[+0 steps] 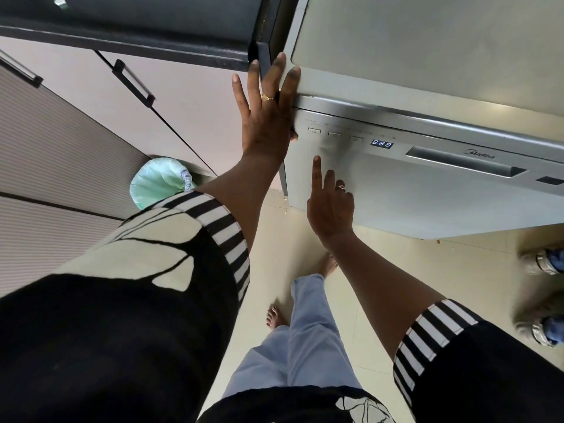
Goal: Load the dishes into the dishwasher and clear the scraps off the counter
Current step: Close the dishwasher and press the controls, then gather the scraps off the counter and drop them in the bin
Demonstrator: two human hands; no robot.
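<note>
Dishwasher (427, 203) is standing with its door closed, right of the dark counter edge (137, 38); display (381, 144) is showing lit digits; button row (335, 134) is running left to right along the top strip of the door, left of the display, with the handle recess (464, 163) further right; no dishes or scraps are showing in view

Right hand (331, 206) is pointing up the door face, index fingertip (317, 161) straight, outer fingers curled, holding nothing; the tip is sitting just below the row, nearest the leftmost button; contact with the door cannot be told

Left hand (268, 117) is resting flat on the machine's top left corner, fingers spread wide, holding nothing

Judgement: loading is looking done and a button press is coming; buttons are lying straight ahead of the right index, so that hand is nearer

Outward: pale green bin bag (158, 181) is sitting left below; another person's shoes (543, 261) are showing at right
</note>
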